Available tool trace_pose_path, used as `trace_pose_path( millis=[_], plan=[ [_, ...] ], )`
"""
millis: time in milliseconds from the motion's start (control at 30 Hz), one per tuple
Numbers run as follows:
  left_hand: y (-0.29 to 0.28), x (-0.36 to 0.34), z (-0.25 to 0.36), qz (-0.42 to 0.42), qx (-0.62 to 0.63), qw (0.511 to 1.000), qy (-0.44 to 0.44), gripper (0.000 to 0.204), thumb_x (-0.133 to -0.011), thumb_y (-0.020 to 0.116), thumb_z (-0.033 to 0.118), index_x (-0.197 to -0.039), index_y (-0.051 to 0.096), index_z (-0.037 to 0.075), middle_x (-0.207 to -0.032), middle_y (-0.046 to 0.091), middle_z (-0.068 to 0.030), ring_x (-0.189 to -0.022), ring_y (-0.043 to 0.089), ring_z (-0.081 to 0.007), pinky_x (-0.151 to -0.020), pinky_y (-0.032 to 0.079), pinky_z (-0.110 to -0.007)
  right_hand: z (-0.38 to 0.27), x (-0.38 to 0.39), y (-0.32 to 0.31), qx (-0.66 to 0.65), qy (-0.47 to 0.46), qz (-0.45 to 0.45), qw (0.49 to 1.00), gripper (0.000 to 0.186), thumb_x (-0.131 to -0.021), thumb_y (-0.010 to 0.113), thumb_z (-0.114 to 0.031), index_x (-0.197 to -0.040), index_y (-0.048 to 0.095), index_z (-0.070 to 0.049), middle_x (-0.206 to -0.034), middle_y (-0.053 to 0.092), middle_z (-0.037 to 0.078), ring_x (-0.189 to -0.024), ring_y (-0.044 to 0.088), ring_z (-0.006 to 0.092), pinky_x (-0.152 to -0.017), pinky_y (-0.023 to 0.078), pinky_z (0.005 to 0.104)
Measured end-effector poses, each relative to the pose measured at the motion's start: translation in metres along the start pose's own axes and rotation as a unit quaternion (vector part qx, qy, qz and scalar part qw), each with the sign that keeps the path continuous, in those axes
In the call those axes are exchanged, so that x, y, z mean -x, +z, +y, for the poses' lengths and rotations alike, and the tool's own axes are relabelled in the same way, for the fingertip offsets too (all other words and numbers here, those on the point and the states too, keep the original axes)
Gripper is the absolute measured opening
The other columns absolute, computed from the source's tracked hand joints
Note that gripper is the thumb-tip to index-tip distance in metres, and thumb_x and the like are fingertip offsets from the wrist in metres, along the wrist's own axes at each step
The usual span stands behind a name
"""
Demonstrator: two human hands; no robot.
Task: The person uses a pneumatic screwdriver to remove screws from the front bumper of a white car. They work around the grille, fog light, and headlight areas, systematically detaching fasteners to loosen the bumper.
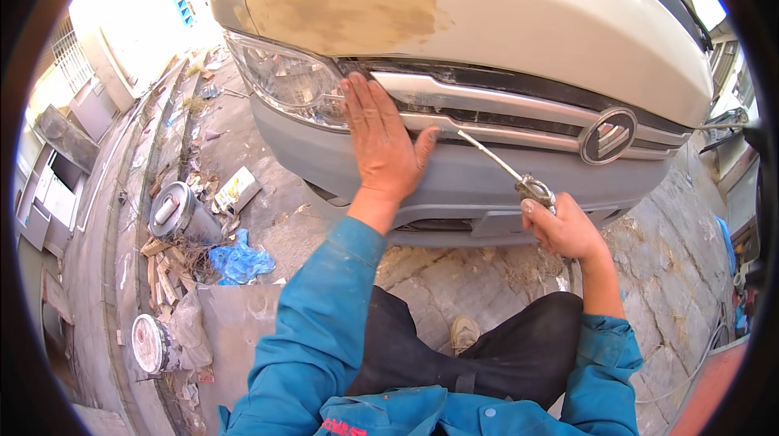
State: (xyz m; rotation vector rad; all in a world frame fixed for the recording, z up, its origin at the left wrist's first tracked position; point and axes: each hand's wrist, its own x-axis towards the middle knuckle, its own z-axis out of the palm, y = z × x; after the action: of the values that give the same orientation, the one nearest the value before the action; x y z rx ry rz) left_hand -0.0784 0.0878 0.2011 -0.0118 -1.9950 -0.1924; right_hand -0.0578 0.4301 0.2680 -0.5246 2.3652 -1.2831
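Nearest, the person's blue sleeves (pixel 320 314) reach forward over dark trousers (pixel 422 355). The right hand (pixel 561 227) is closed around the handle of a thin-rodded metal tool (pixel 489 154), its rod slanting up and left toward the vehicle's front; whether a finger presses the trigger cannot be told. Beyond the tip, the left hand (pixel 380 144) lies flat where the grey bumper (pixel 462 180) meets the grille trim (pixel 487 99) and headlight (pixel 284 79), fingers straight and close together, thumb spread, gripping nothing.

The tip sits near that thumb, so good work likely calls for tucking the thumb aside, keeping the right wrist loose and steady, and holding the rod off the trim to avoid scratches. A light, flat left palm should feel the surface best.

Farther back are the round emblem (pixel 608 136) and the patchy hood (pixel 519 14); off left, a bucket (pixel 182 209) stands on the ground beside a blue plastic bag (pixel 241 258).
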Motion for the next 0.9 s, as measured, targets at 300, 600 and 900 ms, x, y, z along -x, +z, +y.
trace_pose_path(
  millis=[300, 600, 900],
  plan=[
    [-0.017, 0.047, 0.03, -0.122, 0.034, 0.992, -0.009, 0.122, -0.104, 0.072, 0.059, -0.176, 0.008, -0.017, -0.185, 0.006, -0.0417, -0.173, 0.005, -0.0595, -0.139, 0.005, -0.069, -0.001, -0.003, 0.003, -0.016, 0.0, -0.008, 1.0, 0.053, -0.111, 0.071, -0.047, -0.082, 0.067, -0.002, -0.06, 0.055, 0.0, -0.052, 0.053, 0.0115, -0.051, 0.043, 0.0339],
    [-0.002, -0.003, 0.026, 0.014, 0.069, 0.997, -0.044, 0.121, -0.106, 0.072, 0.058, -0.176, 0.007, -0.017, -0.185, 0.005, -0.0421, -0.173, 0.005, -0.0611, -0.138, 0.008, -0.07, 0.006, -0.002, -0.002, -0.028, 0.015, -0.007, 0.999, 0.054, -0.111, 0.071, -0.047, -0.082, 0.067, -0.002, -0.06, 0.054, 0.0, -0.052, 0.054, 0.012, -0.051, 0.043, 0.0336],
    [-0.005, -0.02, 0.012, 0.02, 0.044, 0.998, -0.037, 0.113, -0.114, 0.057, 0.061, -0.179, 0.001, -0.012, -0.187, 0.0, -0.0389, -0.175, -0.001, -0.0564, -0.139, -0.001, -0.067, 0.012, -0.005, -0.002, -0.034, -0.002, -0.017, 0.999, 0.054, -0.111, 0.071, -0.047, -0.082, 0.067, -0.002, -0.06, 0.054, 0.0, -0.051, 0.053, 0.011, -0.05, 0.041, 0.0323]
  ],
)
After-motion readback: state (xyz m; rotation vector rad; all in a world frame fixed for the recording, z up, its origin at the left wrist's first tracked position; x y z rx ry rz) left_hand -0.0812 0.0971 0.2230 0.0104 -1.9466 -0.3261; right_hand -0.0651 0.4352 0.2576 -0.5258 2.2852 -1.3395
